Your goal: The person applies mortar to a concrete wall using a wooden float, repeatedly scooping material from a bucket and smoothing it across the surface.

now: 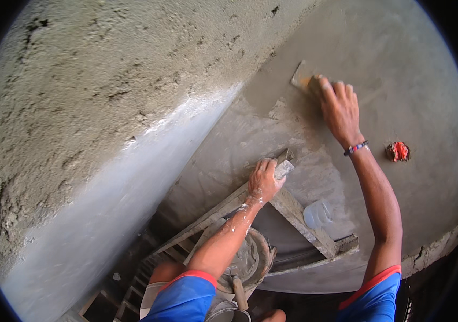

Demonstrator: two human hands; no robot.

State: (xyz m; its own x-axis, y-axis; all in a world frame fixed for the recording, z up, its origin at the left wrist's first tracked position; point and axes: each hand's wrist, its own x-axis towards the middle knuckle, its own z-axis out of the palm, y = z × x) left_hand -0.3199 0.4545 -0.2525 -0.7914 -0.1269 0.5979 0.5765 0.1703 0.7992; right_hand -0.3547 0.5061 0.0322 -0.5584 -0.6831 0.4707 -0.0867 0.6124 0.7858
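Note:
My right hand (341, 107) is closed round the grip of a plastering trowel (302, 74). Its flat blade lies against the grey plastered wall (400, 80), and the hand hides much of the tool. Lower and to the left, my left hand (264, 181) wraps over the mortar-crusted top end of a wooden ladder (297, 221). White splashes of mortar dot that forearm. Around the trowel the plaster looks partly smooth and partly patchy.
Below my left arm are a mortar bucket (265, 256) and a wooden-handled trowel (239, 293). A clear plastic cup (318, 214) is beside the ladder. Red material (399, 151) fills a wall hole. A rough wall (79, 96) slants along the left.

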